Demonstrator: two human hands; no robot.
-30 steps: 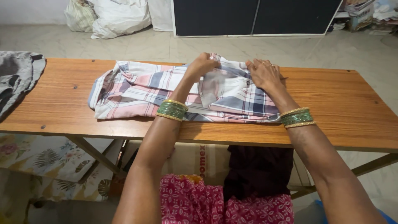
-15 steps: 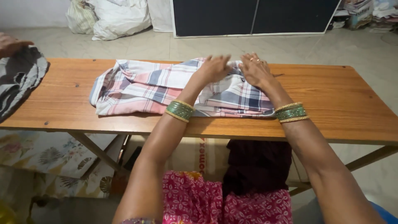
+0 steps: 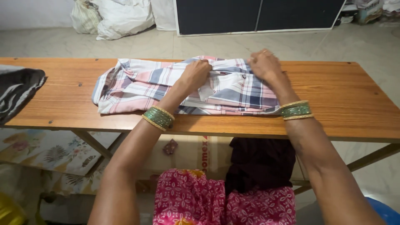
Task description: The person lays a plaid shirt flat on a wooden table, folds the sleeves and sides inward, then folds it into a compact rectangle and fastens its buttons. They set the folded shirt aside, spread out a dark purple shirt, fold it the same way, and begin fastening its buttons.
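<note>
A plaid shirt [image 3: 141, 85] in pink, blue and white lies folded across the wooden table [image 3: 341, 96]. My left hand [image 3: 195, 75] grips the cloth near the shirt's middle, by the collar area. My right hand [image 3: 263, 64] pinches the shirt's far right edge. Both wrists carry green and gold bangles. The shirt's button placket shows between the two hands.
A dark striped cloth [image 3: 18, 89] lies at the table's left end. White sacks [image 3: 114, 18] sit on the floor beyond the table, next to a dark panel [image 3: 258, 14]. A cardboard box [image 3: 196, 152] and a dark cloth [image 3: 258, 160] are under the table.
Both hands have shifted along the shirt's upper edge, drawing the fabric together. The camera has moved slightly, and the shirt now looks more compact on the right side.
</note>
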